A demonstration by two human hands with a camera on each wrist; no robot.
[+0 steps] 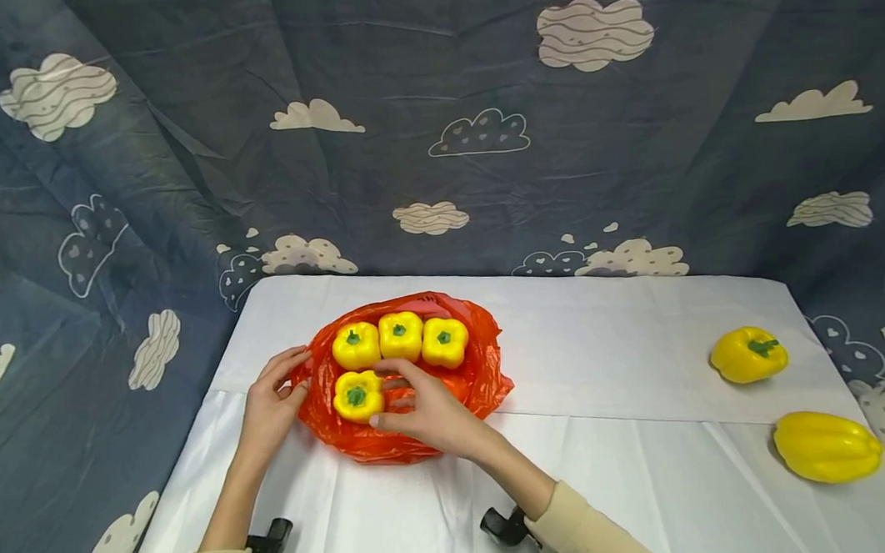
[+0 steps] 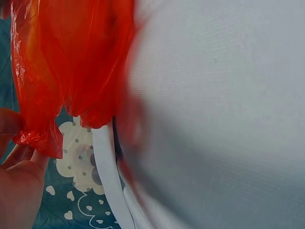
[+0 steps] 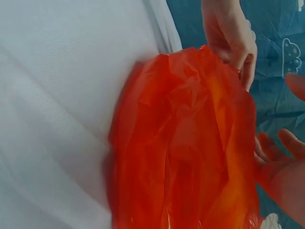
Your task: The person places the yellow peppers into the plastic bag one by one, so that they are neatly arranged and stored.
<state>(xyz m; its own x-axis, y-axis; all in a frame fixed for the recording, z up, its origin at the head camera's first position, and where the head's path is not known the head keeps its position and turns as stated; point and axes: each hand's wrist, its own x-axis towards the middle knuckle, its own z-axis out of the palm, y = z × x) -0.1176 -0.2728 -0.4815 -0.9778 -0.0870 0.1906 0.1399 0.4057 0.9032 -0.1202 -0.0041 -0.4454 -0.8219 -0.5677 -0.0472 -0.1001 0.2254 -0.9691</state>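
A red plastic bag (image 1: 485,366) lies spread open on the white table. Three yellow bell peppers (image 1: 400,335) sit in a row along its far side, stems up. Nearer me, at the left inside the bag, is another yellow bell pepper (image 1: 358,396). My left hand (image 1: 271,407) pinches the bag's left rim; the left wrist view shows its thumb and fingers around the gathered red plastic (image 2: 43,140). Over the bag, my right hand (image 1: 430,407) has its fingers spread, thumb and fingertips right beside the near pepper. The right wrist view shows those fingers (image 3: 290,143) apart at the bag's edge.
At the table's right side lies a yellow bell pepper (image 1: 747,355) with a green stem. Closer to me is a longer yellow fruit (image 1: 827,447) with ridges, near the right edge. A dark cloud-patterned cloth (image 1: 483,191) hangs behind the white table (image 1: 611,485).
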